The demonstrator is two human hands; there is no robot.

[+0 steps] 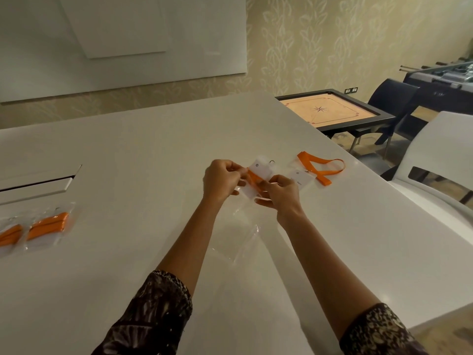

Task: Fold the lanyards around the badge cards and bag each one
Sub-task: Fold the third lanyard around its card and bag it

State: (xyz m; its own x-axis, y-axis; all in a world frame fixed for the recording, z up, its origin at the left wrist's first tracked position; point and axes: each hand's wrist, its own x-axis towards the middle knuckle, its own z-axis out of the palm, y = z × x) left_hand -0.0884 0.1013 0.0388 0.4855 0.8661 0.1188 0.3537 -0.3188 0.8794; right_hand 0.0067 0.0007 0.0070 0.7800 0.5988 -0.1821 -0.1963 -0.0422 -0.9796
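Above the white table I hold a white badge card with an orange lanyard wrapped across it. My left hand pinches its left end, and my right hand grips its lower right corner. A metal clip shows at the card's top edge. Clear plastic bags lie on the table beneath my forearms. A second badge card with a loose orange lanyard lies to the right. Two bagged lanyards rest at the far left.
A slot with a raised flap is cut into the table at the left. The table's right edge runs close to the loose lanyard. Beyond it stand a white chair, a carrom board and dark chairs.
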